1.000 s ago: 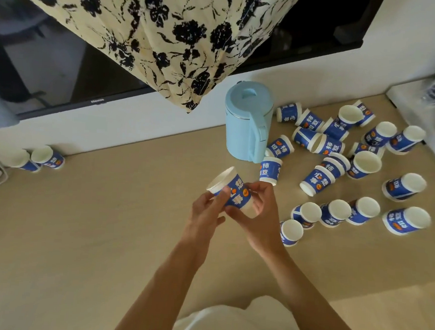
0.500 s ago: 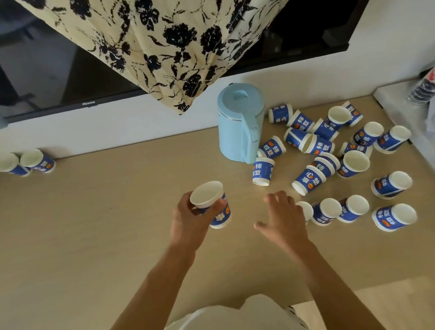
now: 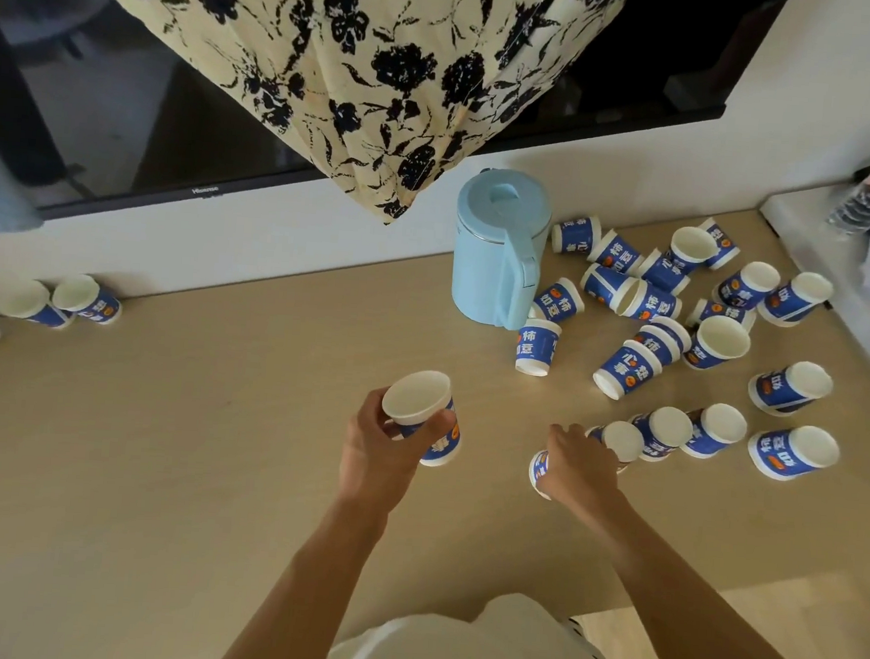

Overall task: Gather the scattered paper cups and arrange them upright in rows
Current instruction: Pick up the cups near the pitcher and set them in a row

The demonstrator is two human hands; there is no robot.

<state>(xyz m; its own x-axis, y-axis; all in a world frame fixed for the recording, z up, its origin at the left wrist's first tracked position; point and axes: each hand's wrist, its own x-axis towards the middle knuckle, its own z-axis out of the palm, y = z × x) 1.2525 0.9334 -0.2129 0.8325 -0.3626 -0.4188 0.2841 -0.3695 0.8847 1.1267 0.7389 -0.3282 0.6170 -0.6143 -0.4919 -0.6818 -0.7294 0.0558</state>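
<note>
Though blue outside, the held cup point(image 3: 417, 401) gapes white.

I see my right hand point(image 3: 580, 468) has let go of the upright cup point(image 3: 424, 416), which my left hand point(image 3: 381, 449) now holds alone further left, while the right has dropped rightward onto a lying cup point(image 3: 539, 468), fingers point(image 3: 564, 433) curled over it.

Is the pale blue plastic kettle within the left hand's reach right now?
Probably yes: bare beige tabletop leads to the kettle, but the left hand holds a blue-and-white paper cup.
</note>
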